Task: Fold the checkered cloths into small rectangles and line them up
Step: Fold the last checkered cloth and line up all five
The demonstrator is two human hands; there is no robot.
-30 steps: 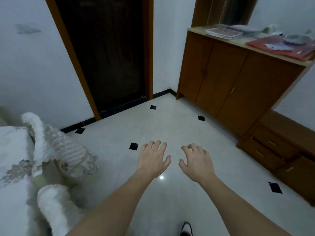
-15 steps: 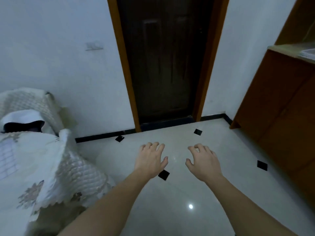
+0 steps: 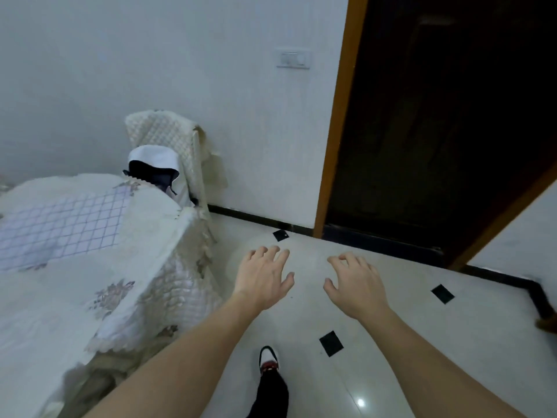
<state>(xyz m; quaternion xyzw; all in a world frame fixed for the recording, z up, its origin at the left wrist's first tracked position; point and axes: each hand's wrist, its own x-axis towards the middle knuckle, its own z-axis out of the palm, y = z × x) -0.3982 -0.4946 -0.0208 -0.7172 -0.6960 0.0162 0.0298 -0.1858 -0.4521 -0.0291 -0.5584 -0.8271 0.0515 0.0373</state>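
Observation:
A white cloth with a blue checkered pattern (image 3: 60, 227) lies spread flat at the left on a table draped in a quilted cream cover (image 3: 144, 267). My left hand (image 3: 263, 277) hovers over the floor to the right of the table's corner, fingers relaxed and spread, holding nothing. My right hand (image 3: 354, 282) hangs beside it, also empty with loosely bent fingers. Both hands are well apart from the cloth.
A chair with a quilted cover (image 3: 168, 140) stands against the wall behind the table, a dark and white garment (image 3: 153, 170) draped on it. A dark wooden door (image 3: 437, 131) fills the right. White tiled floor (image 3: 391, 357) lies ahead; my shoe (image 3: 268, 357) shows below.
My view has swung left, away from the wooden cabinet toward the covered table, bringing the checkered cloth into sight. Both hands stay held out in front, empty.

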